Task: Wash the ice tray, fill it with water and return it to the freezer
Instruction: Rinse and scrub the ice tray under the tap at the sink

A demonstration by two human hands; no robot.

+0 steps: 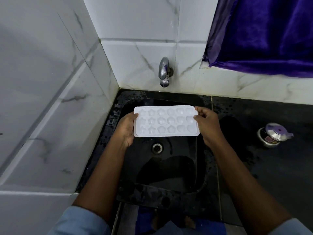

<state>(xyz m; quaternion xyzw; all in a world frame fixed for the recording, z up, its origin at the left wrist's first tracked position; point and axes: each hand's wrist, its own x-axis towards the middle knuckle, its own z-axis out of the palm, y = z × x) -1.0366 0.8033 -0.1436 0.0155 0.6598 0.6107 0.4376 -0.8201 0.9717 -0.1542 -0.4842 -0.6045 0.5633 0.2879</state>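
Note:
A white ice tray with three rows of star- and flower-shaped cups is held level over the black sink, face up. My left hand grips its left end, thumb on the top edge. My right hand pinches its right end between thumb and fingers. The tray hovers just in front of and below the chrome tap, which is mounted on the tiled back wall. No water runs from the tap. The drain shows below the tray.
White marble-look tiles form the left and back walls. A dark, wet counter extends right of the sink and carries a small steel pot with a purple lid. A purple curtain hangs at the upper right.

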